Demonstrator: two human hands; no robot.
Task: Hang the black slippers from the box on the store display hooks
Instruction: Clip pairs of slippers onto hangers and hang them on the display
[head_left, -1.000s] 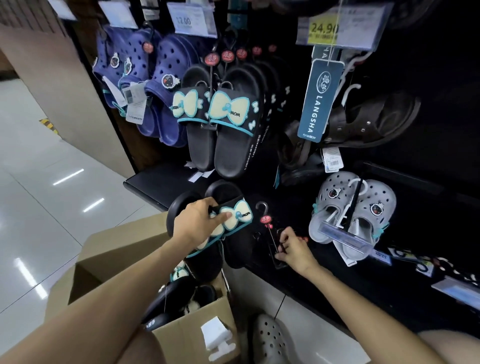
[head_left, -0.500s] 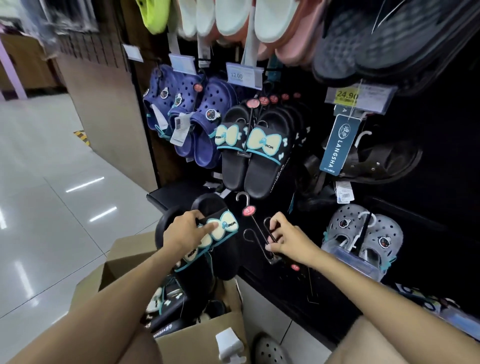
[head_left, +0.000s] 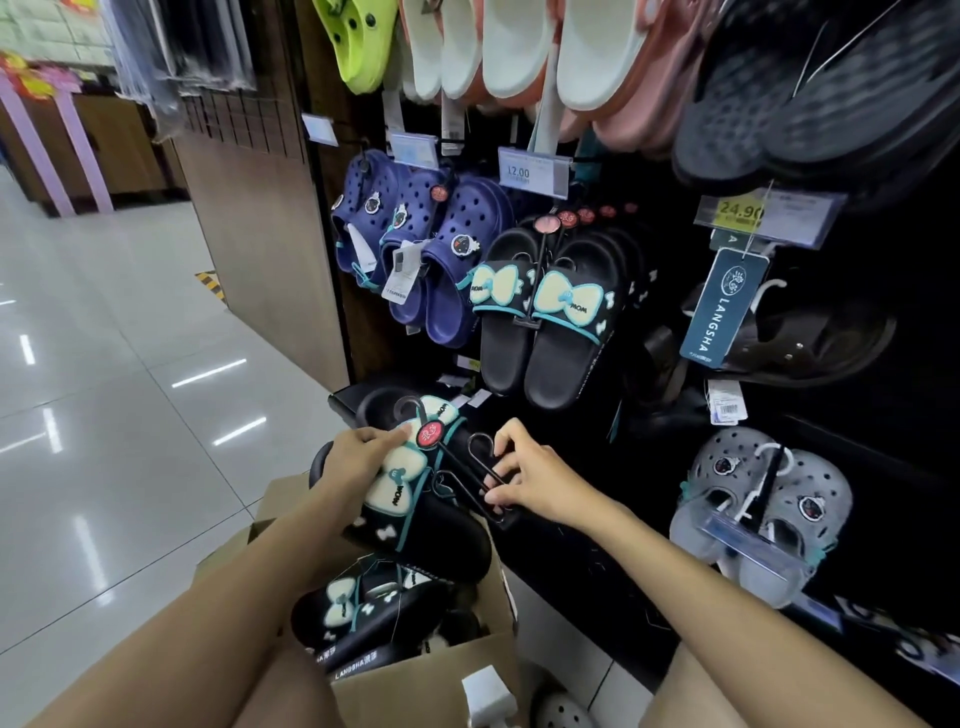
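Observation:
My left hand (head_left: 358, 457) grips a pair of black slippers (head_left: 415, 525) with cream bows and teal trim, held above the cardboard box (head_left: 431, 680). My right hand (head_left: 535, 483) pinches a black wire hanger (head_left: 467, 473) with a red round tag, which lies across the held pair. More black bow slippers (head_left: 358, 613) lie inside the box. On the display hook (head_left: 545, 228) above hang several matching black pairs (head_left: 540, 312).
Blue clogs (head_left: 436, 244) hang left of the black pairs, grey clogs (head_left: 763, 499) lower right, brown sandals (head_left: 810, 332) at right. White, pink and dark shoes hang overhead. A black shelf ledge (head_left: 353, 400) juts out behind the box. Glossy tiled floor (head_left: 130, 389) lies left.
My right hand has brought the hanger leftward onto the held slippers. My left hand has tilted the pair. The view has risen toward the upper racks.

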